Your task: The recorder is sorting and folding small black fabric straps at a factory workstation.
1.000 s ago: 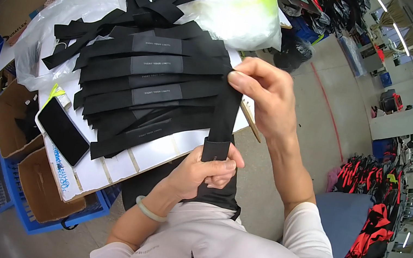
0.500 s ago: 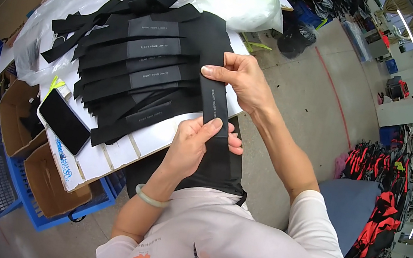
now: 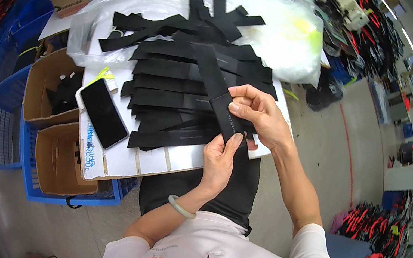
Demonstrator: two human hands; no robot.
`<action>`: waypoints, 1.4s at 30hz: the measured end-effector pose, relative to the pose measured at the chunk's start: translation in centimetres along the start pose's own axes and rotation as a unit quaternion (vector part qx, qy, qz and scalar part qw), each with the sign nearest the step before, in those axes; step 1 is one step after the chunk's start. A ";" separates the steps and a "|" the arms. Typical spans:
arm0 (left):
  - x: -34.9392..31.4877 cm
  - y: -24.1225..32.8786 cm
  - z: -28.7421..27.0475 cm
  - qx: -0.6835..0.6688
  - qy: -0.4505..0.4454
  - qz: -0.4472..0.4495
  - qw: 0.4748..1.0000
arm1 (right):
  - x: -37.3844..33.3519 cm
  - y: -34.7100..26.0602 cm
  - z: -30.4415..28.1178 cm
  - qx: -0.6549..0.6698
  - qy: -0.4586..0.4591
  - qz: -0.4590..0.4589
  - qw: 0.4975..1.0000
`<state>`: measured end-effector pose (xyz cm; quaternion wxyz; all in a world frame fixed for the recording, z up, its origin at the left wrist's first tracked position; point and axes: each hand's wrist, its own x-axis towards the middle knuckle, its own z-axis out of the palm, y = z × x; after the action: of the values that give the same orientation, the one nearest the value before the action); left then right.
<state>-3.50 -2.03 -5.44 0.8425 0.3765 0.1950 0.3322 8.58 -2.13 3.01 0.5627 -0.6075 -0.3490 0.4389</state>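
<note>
Both my hands hold a black fabric strip [image 3: 213, 81] with small pale print, slanting over the table's near right part. My left hand [image 3: 218, 167] pinches its near end, thumb on top. Farther up, my right hand [image 3: 263, 118] grips the right edge between thumb and fingers. Beyond that hand, the strip's far part stretches left over a pile of similar black strips [image 3: 161, 85]. The piled strips lie in overlapping rows, several with a printed middle section. A pale bangle [image 3: 182, 206] circles my left wrist. Some fingers are hidden behind the strip.
A dark-screened phone [image 3: 104, 114] lies at the left edge of the white table [image 3: 151, 162]. Cardboard boxes [image 3: 60, 161] and blue crates [image 3: 4, 118] stand to the left. Behind the pile are clear plastic [image 3: 89, 25] and a stuffed translucent bag [image 3: 278, 36].
My right hand has come closer to my left along the strip. More of the strip now shows beyond it, slanting to the far left. The whole view has shifted.
</note>
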 end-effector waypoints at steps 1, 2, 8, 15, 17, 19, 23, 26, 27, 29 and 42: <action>0.4 -0.1 -0.6 0.031 0.024 0.027 0.999 | 1.2 0.4 -0.2 -0.041 -0.011 0.002 0.999; 0.2 0.2 -0.9 0.030 0.033 0.032 0.999 | 2.1 -0.4 0.0 -0.065 -0.039 -0.019 0.997; -1.3 0.9 -6.0 0.051 -0.008 -0.194 0.980 | 9.7 -0.6 0.9 -0.320 -0.043 -0.226 0.919; 2.9 0.8 -7.5 0.040 0.031 -0.159 0.986 | 11.6 -2.9 2.4 -0.536 -0.060 -0.283 0.793; 3.3 1.0 -7.5 0.047 0.024 -0.171 0.984 | 12.6 -4.5 2.2 -0.508 -0.077 -0.239 0.824; 3.4 1.0 -7.4 0.036 0.035 -0.184 0.982 | 13.7 -3.8 2.5 -0.536 -0.083 -0.307 0.782; 3.6 0.9 -7.8 0.031 -0.002 -0.167 0.986 | 15.7 1.8 2.5 -0.509 -0.036 -0.415 0.753; 2.7 -0.6 -8.8 0.105 -0.059 -0.075 0.990 | 17.1 -0.4 2.7 -0.399 0.028 -0.425 0.812; 2.4 -0.4 -8.5 0.158 -0.077 -0.042 0.984 | 18.2 -1.6 2.2 -0.428 0.062 -0.431 0.792; 2.0 0.0 -8.2 0.217 -0.100 -0.007 0.971 | 21.2 -2.7 2.0 -0.522 0.069 -0.360 0.770; 1.9 -0.1 -7.8 0.266 -0.088 -0.016 0.960 | 34.4 2.5 7.0 -0.737 -0.127 -0.130 0.651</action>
<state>-6.60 3.22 -10.70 0.7307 0.6118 0.2075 0.2207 14.68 31.79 -4.15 -0.0683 -0.7089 -0.7012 0.0324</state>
